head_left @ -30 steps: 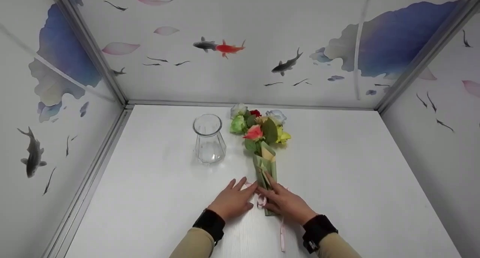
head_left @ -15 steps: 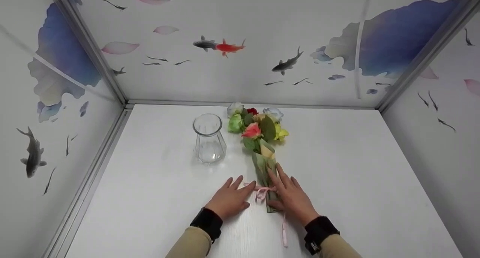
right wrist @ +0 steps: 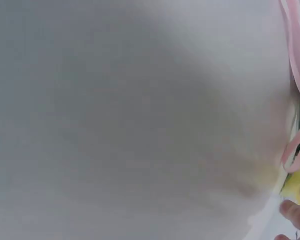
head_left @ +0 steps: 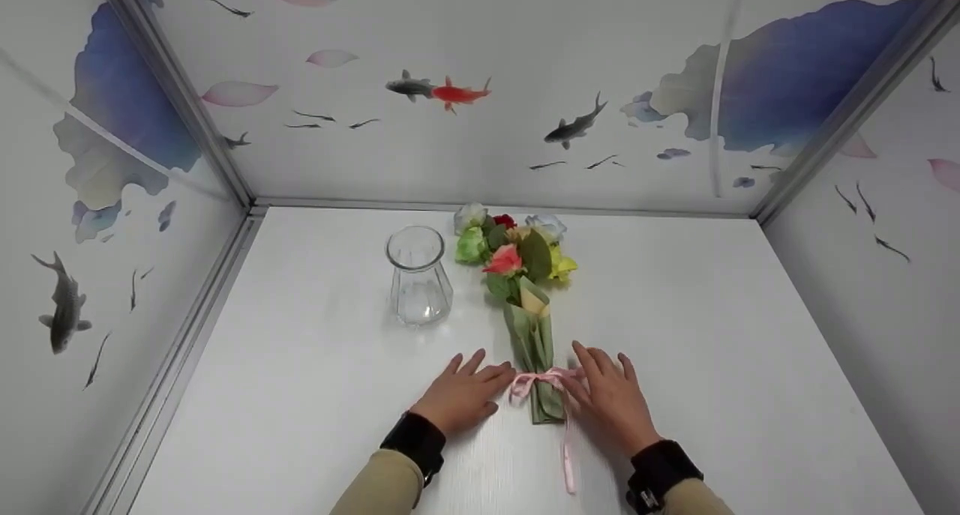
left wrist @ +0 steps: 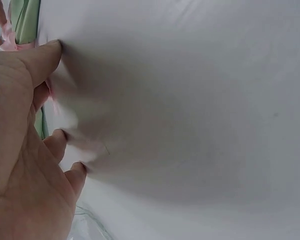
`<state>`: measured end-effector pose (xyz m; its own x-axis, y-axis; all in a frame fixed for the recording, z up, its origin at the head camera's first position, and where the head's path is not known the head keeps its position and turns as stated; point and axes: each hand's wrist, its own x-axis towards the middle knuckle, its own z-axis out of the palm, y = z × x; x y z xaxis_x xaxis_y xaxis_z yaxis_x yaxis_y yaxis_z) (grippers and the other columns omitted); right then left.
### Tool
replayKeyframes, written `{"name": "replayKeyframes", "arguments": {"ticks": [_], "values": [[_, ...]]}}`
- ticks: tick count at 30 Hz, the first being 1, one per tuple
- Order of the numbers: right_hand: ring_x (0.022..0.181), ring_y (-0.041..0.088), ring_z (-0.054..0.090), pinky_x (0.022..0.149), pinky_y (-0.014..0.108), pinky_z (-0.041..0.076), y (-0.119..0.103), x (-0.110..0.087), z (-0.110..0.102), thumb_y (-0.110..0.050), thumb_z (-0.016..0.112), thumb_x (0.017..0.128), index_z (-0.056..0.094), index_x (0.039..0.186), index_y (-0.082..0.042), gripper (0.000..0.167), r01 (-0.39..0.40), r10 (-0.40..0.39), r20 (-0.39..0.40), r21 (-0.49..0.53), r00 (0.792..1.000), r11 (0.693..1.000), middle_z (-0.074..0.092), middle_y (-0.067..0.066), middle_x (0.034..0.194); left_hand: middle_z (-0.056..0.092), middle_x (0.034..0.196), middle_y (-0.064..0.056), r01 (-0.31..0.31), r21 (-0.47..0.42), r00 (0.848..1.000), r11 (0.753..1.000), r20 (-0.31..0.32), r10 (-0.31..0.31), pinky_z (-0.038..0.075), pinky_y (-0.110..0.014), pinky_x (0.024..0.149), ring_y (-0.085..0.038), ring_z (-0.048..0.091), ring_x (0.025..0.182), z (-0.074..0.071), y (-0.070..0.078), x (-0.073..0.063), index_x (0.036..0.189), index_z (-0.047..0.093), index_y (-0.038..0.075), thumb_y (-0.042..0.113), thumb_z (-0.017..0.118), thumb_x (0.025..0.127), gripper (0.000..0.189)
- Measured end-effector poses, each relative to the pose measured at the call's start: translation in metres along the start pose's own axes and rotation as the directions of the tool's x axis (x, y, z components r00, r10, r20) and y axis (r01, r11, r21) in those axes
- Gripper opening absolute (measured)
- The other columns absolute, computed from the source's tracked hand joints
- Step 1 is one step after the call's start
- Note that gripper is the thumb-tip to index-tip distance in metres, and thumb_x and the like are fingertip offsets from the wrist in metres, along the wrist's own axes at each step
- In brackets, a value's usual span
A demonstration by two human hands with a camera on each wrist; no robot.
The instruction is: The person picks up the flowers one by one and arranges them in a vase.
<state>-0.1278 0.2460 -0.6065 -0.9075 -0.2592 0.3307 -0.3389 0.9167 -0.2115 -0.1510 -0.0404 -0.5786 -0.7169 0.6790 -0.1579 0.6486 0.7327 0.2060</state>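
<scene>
A bouquet of artificial-looking flowers lies on the white table, its stems in a green paper wrap. Around the lower wrap runs a pink ribbon tied in a bow, one tail trailing toward the near edge. My left hand rests on the table left of the bow, fingers mostly straight, index fingertip at the bow's left side. To the right, my right hand has its fingers spread, with a digit touching the bow's right loop. The right wrist view catches part of the ribbon and a few fingertips.
A clear glass vase stands upright left of the flowers. White panels printed with fish and petals enclose the table at the back and both sides, with metal rails along the joins.
My right hand has come off the wrap and moved right, uncovering the bow and lower wrap. The bouquet shifted slightly left and away at first. My left hand has barely moved.
</scene>
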Motion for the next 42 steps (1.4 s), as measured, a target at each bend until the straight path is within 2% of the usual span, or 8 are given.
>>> {"name": "replayKeyframes", "arguments": {"ticks": [3, 6, 11, 15, 19, 24, 30, 42], "values": [[0.091, 0.029, 0.066, 0.098, 0.057, 0.040, 0.003, -0.002, -0.004, -0.034, 0.070, 0.096, 0.065, 0.129, -0.001, 0.047, -0.022, 0.018, -0.064, -0.053, 0.998, 0.998, 0.069, 0.013, 0.100, 0.042, 0.160, 0.007, -0.003, -0.008, 1.000, 1.000, -0.006, 0.003, 0.028, -0.057, 0.119, -0.035, 0.030, 0.152, -0.001, 0.001, 0.000, 0.157, 0.042, 0.027, 0.030, 0.059, 0.104, 0.056], [0.079, 0.027, 0.064, 0.089, 0.055, 0.037, 0.004, -0.005, -0.007, -0.033, 0.071, 0.096, 0.071, 0.112, -0.005, 0.033, -0.062, 0.060, -0.057, -0.037, 0.997, 0.997, 0.067, 0.006, 0.083, 0.042, 0.160, 0.007, -0.001, -0.009, 1.000, 1.000, -0.004, 0.001, 0.028, -0.057, 0.119, -0.034, 0.030, 0.152, 0.000, 0.001, 0.000, 0.156, 0.044, 0.027, 0.030, 0.059, 0.104, 0.054], [0.068, 0.016, 0.053, 0.087, 0.050, 0.035, 0.001, -0.008, -0.010, -0.045, 0.068, 0.097, 0.066, 0.095, -0.014, 0.031, -0.191, 0.173, 0.159, 0.104, 0.972, 0.976, 0.052, -0.007, 0.066, 0.041, 0.161, 0.008, 0.015, -0.016, 1.000, 1.000, 0.006, -0.015, 0.026, -0.057, 0.120, -0.033, 0.029, 0.153, 0.002, 0.000, 0.002, 0.157, 0.043, 0.028, 0.030, 0.058, 0.105, 0.054], [0.067, 0.012, 0.045, 0.082, 0.047, 0.034, 0.000, -0.008, -0.011, -0.055, 0.068, 0.093, 0.059, 0.087, -0.019, 0.038, -0.274, 0.213, 0.328, 0.153, 0.920, 0.949, 0.048, -0.009, 0.066, 0.041, 0.161, 0.009, 0.015, -0.025, 1.000, 1.000, 0.003, -0.015, 0.026, -0.057, 0.120, -0.033, 0.029, 0.153, 0.002, 0.000, 0.002, 0.156, 0.044, 0.028, 0.030, 0.058, 0.105, 0.054], [0.069, 0.012, 0.043, 0.083, 0.049, 0.032, 0.002, -0.007, -0.013, -0.056, 0.073, 0.089, 0.055, 0.083, -0.021, 0.040, -0.292, 0.199, 0.404, 0.184, 0.893, 0.938, 0.047, -0.008, 0.069, 0.042, 0.160, 0.008, 0.008, -0.033, 1.000, 0.999, -0.006, -0.009, 0.027, -0.057, 0.119, -0.034, 0.030, 0.152, 0.001, 0.000, 0.001, 0.156, 0.045, 0.027, 0.029, 0.059, 0.104, 0.053], [0.070, 0.012, 0.044, 0.086, 0.053, 0.031, 0.005, -0.006, -0.015, -0.050, 0.077, 0.088, 0.055, 0.083, -0.022, 0.036, -0.280, 0.157, 0.431, 0.239, 0.888, 0.930, 0.048, -0.009, 0.070, 0.042, 0.160, 0.007, 0.003, -0.037, 1.000, 0.999, -0.009, -0.004, 0.027, -0.057, 0.119, -0.034, 0.030, 0.152, 0.001, -0.001, 0.001, 0.156, 0.045, 0.026, 0.028, 0.058, 0.104, 0.053], [0.074, 0.012, 0.043, 0.084, 0.053, 0.030, 0.008, -0.006, -0.016, -0.043, 0.077, 0.088, 0.058, 0.086, -0.021, 0.029, -0.230, 0.107, 0.416, 0.259, 0.903, 0.938, 0.048, -0.009, 0.073, 0.042, 0.160, 0.008, 0.000, -0.038, 1.000, 0.999, -0.012, -0.001, 0.027, -0.057, 0.119, -0.034, 0.030, 0.152, 0.003, -0.002, 0.001, 0.156, 0.045, 0.027, 0.029, 0.058, 0.105, 0.053], [0.074, 0.015, 0.040, 0.083, 0.050, 0.027, 0.000, -0.006, -0.015, -0.050, 0.078, 0.085, 0.055, 0.085, -0.021, 0.037, -0.289, 0.175, 0.443, 0.205, 0.879, 0.935, 0.044, -0.007, 0.072, 0.041, 0.161, 0.008, 0.005, -0.036, 1.000, 0.999, 0.003, -0.005, 0.026, -0.057, 0.120, -0.034, 0.029, 0.152, 0.003, -0.003, 0.003, 0.157, 0.044, 0.026, 0.031, 0.057, 0.105, 0.054]]}}
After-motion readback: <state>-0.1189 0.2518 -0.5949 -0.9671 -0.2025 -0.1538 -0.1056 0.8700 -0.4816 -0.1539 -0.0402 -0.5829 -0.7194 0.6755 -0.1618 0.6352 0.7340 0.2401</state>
